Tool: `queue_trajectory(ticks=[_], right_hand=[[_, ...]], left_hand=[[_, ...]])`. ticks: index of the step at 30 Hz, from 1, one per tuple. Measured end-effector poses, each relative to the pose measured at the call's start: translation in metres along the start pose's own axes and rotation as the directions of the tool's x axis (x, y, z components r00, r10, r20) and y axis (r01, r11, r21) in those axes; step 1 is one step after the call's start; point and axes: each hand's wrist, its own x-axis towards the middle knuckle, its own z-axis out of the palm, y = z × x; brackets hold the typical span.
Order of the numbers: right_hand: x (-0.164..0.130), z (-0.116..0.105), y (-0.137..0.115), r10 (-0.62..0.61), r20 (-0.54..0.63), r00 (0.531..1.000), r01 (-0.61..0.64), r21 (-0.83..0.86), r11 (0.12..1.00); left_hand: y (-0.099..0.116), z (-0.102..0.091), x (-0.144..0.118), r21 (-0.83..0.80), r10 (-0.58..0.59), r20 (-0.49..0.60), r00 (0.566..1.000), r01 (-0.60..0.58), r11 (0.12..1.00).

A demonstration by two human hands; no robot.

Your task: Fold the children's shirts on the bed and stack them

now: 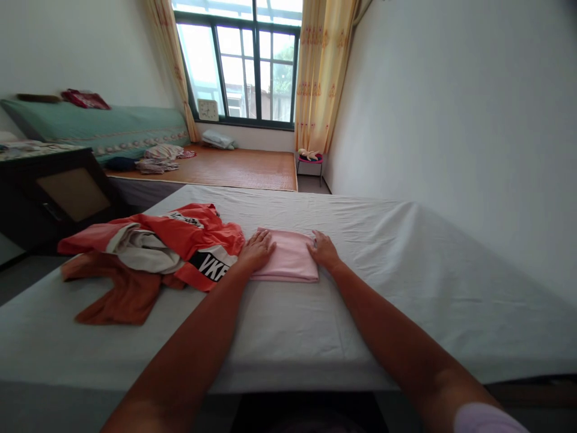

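A folded pink cloth point(288, 257) lies flat on the white bed sheet point(396, 264). My left hand point(258, 248) rests palm down on its left edge, fingers spread. On the cloth's right edge sits my right hand point(323, 249), also flat with the fingers apart. Neither hand grips anything. Just left of my left hand is a heap of orange-red clothes point(180, 240) with black and white lettering, and a grey-white garment point(144, 249) tucked in the heap.
A dark rust-brown garment point(121, 294) lies at the heap's near side. A dark cabinet point(49, 192) stands to the left. Beyond is a platform with a woven mat point(238, 168), a green cushion point(103, 129), a window point(243, 66) and a small stool point(311, 159). A white wall point(451, 108) runs along the right.
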Motion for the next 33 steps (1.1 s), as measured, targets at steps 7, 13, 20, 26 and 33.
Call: queue_trajectory(ticks=[7,13,20,26,33], right_hand=[[-0.007,-0.027,-0.005,0.154,0.388,0.909,-0.394,0.674,0.624],[-0.011,-0.026,-0.017,0.088,0.613,0.785,-0.573,0.665,0.479],[-0.007,-0.012,-0.028,-0.008,0.353,0.936,-0.324,0.868,0.375],[0.022,-0.093,0.015,0.067,-0.117,0.991,0.077,0.901,0.427],[-0.004,-0.212,0.184,0.415,-0.603,0.681,-0.085,0.497,0.863]], left_hand=[[-0.002,0.001,0.001,-0.012,0.011,-0.021,1.0,-0.012,1.0],[-0.012,0.009,0.009,-0.024,0.081,-0.099,0.992,-0.084,0.996],[-0.025,0.003,0.021,-0.159,0.101,-0.249,0.963,-0.144,0.977],[-0.032,0.003,0.028,-0.154,0.083,-0.236,0.968,-0.122,0.981],[-0.032,0.005,0.028,-0.038,0.117,-0.201,0.973,-0.127,0.991]])
